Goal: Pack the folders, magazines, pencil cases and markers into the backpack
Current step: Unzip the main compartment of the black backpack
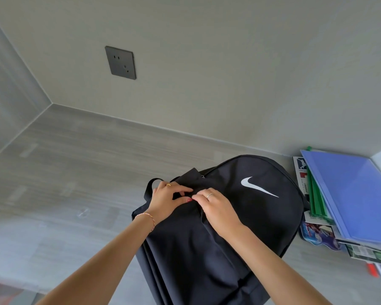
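A black backpack (246,219) with a white swoosh lies flat on the grey table, its top toward the wall. My left hand (165,202) pinches the fabric near the top edge, beside the carry loop. My right hand (216,208) pinches the same fold right next to it, fingertips almost touching. At the right, a blue-violet folder (356,194) lies on top of green folders (315,194) and magazines (317,235). An orange-red marker (372,269) shows at the lower right. Whether the backpack's zip is open is hidden by my hands.
The grey wood-grain table (75,172) meets a beige wall at the back and a side wall at the left. A dark wall socket (120,62) sits on the back wall. The stack of folders and magazines lies close against the backpack's right side.
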